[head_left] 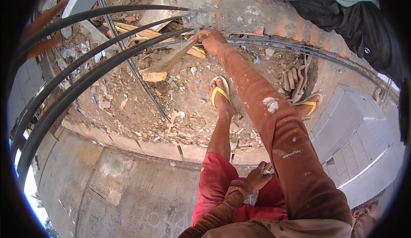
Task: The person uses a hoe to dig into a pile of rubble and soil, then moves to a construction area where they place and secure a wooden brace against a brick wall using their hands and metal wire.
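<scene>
My right arm, in a stained brown sleeve, reaches far forward to the base of a mortared brick wall. There my right hand is closed on the narrow end of a flat, tan, tapering piece, whose kind I cannot make out. It slants down to the left and widens toward a light wood block on the rubble; whether they join is unclear. My left hand is held low over my red shorts, fingers curled around something small and whitish, mostly hidden by the fingers and right sleeve.
Thick black cables arch across the left. Thinner cables run along the brick wall. My feet in yellow-strapped sandals stand on broken rubble. Curved clay pieces and grey blocks lie right. A person's black trousers show upper right.
</scene>
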Demonstrator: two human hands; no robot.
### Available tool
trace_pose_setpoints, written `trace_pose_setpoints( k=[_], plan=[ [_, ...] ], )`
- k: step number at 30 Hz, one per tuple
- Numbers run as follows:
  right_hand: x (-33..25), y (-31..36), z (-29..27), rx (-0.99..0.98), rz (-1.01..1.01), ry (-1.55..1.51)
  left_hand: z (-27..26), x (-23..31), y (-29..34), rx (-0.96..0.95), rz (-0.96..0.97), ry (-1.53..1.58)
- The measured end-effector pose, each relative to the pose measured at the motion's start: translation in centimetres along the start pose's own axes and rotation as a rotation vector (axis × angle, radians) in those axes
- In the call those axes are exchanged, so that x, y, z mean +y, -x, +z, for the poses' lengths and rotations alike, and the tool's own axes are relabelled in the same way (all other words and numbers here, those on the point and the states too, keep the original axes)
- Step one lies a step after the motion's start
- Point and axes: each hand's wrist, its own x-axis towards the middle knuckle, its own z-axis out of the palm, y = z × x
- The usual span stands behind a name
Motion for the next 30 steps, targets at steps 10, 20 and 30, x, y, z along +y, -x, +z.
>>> trace_pose_setpoints(
  k=[10,20,30],
  plan=[
    [1.8,0.0,-1.1,0.200,0.117,-0.053,-0.5,1.2,-0.4,-0.001,0.035,-0.058],
    [4.8,-1.8,-2.0,0.193,0.104,-0.506,-2.1,3.9,-0.8,-0.019,-0.133,0.103],
    [-0.3,0.0,0.0,-0.058,0.066,-0.019,-3.1,5.4,0.1,0.096,-0.110,0.123]
  ],
)
